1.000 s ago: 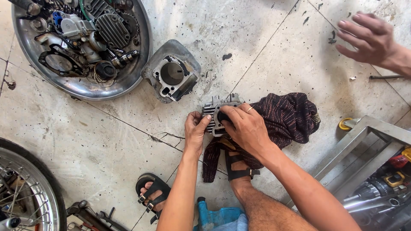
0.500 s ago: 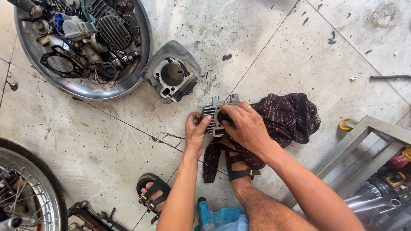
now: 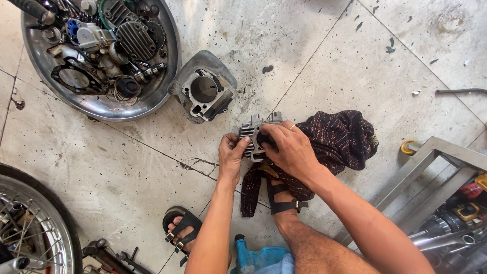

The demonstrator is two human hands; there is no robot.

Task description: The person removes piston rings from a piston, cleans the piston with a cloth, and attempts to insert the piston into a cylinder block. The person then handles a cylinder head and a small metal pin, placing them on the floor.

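Left hand (image 3: 232, 153) gripped the finned cylinder (image 3: 252, 133) at its left side. Right hand (image 3: 288, 148) closed over its top, hiding most of it; cylinder sat low over the floor (image 3: 324, 56), above a dark rag (image 3: 339, 137). Whether it touched the rag, unclear. Second cylinder (image 3: 204, 91) lay nearby. Parts pan (image 3: 96, 104) and wheel (image 3: 30, 228) were cut off by frame edges.

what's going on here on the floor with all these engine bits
A person crouches on a concrete floor, gripping a finned metal engine cylinder with both hands: the left hand on its side, the right hand over the top. A dark cloth lies under and beside it. Another engine casting sits nearby, next to a round metal pan of parts.
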